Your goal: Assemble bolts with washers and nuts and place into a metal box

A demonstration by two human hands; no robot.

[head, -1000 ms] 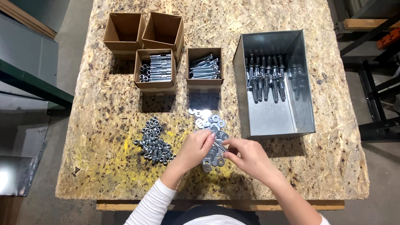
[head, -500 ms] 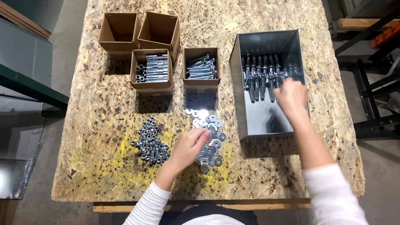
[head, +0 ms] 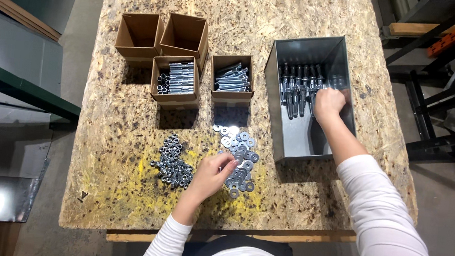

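Hands split between two heaps of hardware on a chipboard desk [head: 130,108].

The right hand [head: 328,104] reaches into the grey metal bin [head: 305,143] at the desk's right side, fingers curled down over the row of long bolts [head: 299,90] lying at its far end — whether it has one gripped I cannot tell. The left hand [head: 211,177] rests on the near edge of the scattered washers [head: 238,156], fingertips pinched together among them, with the pile of nuts [head: 172,163] just to its left. Four brown cardboard boxes stand farther back — two hold metal parts [head: 177,78], two are bare inside [head: 140,30].
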